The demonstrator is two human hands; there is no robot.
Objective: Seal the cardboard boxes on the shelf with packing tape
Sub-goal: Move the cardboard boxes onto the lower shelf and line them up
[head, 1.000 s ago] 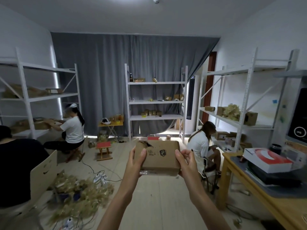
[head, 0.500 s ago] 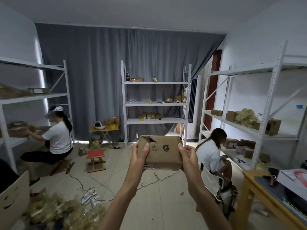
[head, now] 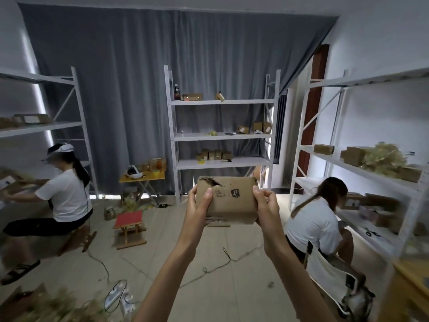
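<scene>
The small cardboard box (head: 228, 199) sits in the centre of the frame, raised in front of you above the floor, and you hold it by its two short ends: your left hand (head: 199, 203) wraps the left end with the thumb laid on the near face, your right hand (head: 267, 204) clamps the right end with fingers curled behind. Judging by how easily it rides between the palms, it is light; the walls look thin and somewhat soft, and the torn patch at its upper left corner suggests the board gives way readily, so keep your hold on the ends and avoid pressing near the tear. Its bottom edge looks loose and ragged, the likely place for tape. Compared with the frame half a second back, the box stays in the same two-handed hold, but the white metal shelf (head: 222, 135) against the grey curtain (head: 130, 77) now stands larger and more central, and the wooden table has nearly slipped out at the lower right, so you appear to be walking toward that shelf. Seated people (head: 311, 219) work at the racks on both sides.
</scene>
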